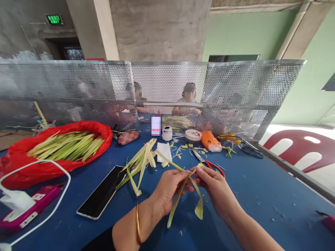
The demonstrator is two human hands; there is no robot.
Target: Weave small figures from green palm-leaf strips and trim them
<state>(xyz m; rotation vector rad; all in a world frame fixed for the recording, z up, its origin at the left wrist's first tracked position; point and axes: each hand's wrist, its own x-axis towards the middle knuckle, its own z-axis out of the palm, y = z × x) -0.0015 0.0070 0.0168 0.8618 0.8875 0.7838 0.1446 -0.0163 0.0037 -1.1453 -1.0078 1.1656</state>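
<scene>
Pale green strips that look like corn husk are pinched between my two hands above the blue table. My left hand closes on the strips from the left, its thumb near where they cross. From the right, my right hand holds the upper end between thumb and fingers. Two strips hang below the hands, and one longer piece slants up to the left. Red-handled scissors lie just beyond my right hand. To the left, a loose bunch of husk strips partly overlaps a dark phone.
A red plastic bag of husk strips stands at the left, behind a purple power strip with a white cable. Along the back are a thread spool, tape roll and orange packet. A perforated metal screen separates people opposite.
</scene>
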